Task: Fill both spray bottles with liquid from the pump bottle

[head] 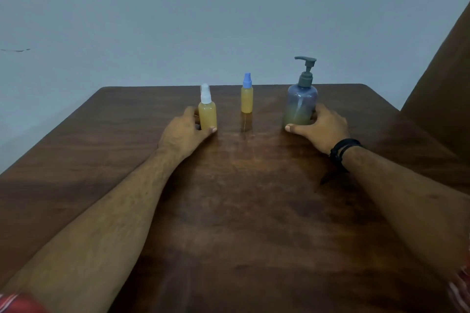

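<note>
Bottles are all standing upright on the wooden table (229, 211), and both hands are reaching out to them. Nearest in, the left hand (181, 132) is curling round the base of the white-capped spray bottle (207, 112), thumb at the front, fingers behind; the grip is looking loose, and how firm it is I cannot tell. Across on the other side, the right hand (321, 127), a black band (342, 151) at its wrist, is cupping the foot of the pump bottle (302, 100) in the same way. Further back, between the two and untouched, the blue-capped spray bottle (247, 96) is standing apart. Both small bottles are showing yellow liquid nearly to the shoulder with caps on, and the pump bottle is looking low, only its bottom part tinted. By my reading the filling is done, with nothing left but letting go
</note>
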